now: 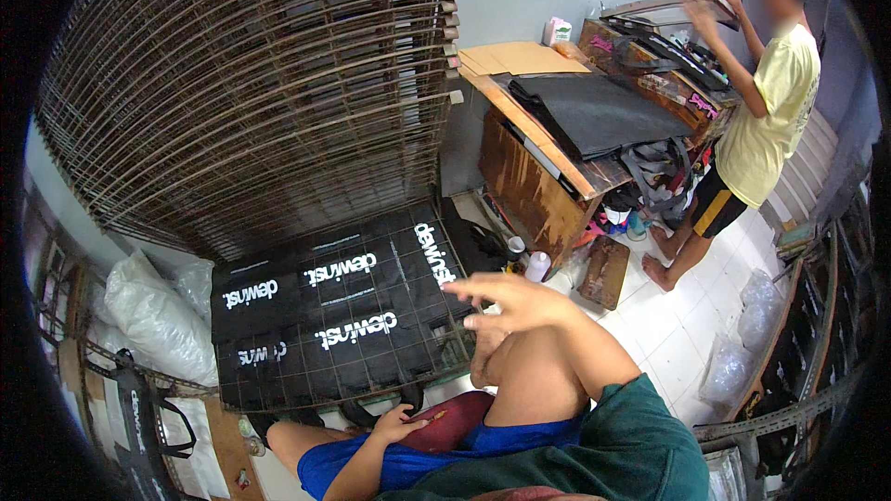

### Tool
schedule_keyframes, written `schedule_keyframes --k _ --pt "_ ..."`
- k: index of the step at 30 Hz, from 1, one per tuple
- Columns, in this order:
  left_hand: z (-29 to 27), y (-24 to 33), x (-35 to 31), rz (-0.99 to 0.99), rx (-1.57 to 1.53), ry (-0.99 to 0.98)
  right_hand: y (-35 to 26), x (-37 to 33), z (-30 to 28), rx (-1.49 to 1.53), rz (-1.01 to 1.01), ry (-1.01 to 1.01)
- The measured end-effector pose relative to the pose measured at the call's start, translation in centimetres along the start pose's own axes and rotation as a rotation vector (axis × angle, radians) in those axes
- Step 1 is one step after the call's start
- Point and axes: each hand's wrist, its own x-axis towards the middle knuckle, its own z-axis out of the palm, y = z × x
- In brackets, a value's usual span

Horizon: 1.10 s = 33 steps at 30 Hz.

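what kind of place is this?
Probably a small screen-printing workshop for bags: a tall wire drying rack, black printed bags laid on its lowest shelf, and a cluttered wooden worktable stacked with black fabric.

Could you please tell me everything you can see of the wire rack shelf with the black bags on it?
The wire rack shelf is a flat grid of thin dark metal rods, pulled out level from the bottom of a tall stack of similar racks. Under its grid lie black bags with white lettering, spread flat side by side and filling it. The right hand hovers open at its near right corner; whether it touches is unclear. The left hand rests on the lap, away from it.
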Motion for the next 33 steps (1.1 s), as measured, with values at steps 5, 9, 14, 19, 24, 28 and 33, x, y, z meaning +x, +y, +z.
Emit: schedule_keyframes --k 5,9,14,19,24,28,33 --pt "0.1 -1.5 -0.3 0.009 -0.008 0.051 2.2 -3.0 -6.8 0.305 -0.021 0.950" --pt "0.3 -2.2 0.4 0.044 -0.051 0.125 7.5 -9.7 -17.2 0.716 0.113 1.487" --pt "0.2 -1.1 0.5 0.146 -0.134 0.231 13.8 -17.6 -25.8 1.058 0.071 1.801" --pt "0.0 -1.4 -1.5 0.168 -0.317 0.408 13.4 -15.8 -25.5 1.300 0.028 1.702" --pt "-0.8 3.5 -0.2 0.335 -0.541 0.382 21.9 -26.1 -35.7 0.760 0.312 1.515" --pt "-3.5 9.3 -1.9 0.454 -0.608 0.433 7.0 -12.8 -29.8 0.567 0.080 1.305" --pt "-7.9 22.7 -5.2 0.784 -1.002 -0.030 -9.4 -5.0 -25.5 0.519 -0.288 1.133"
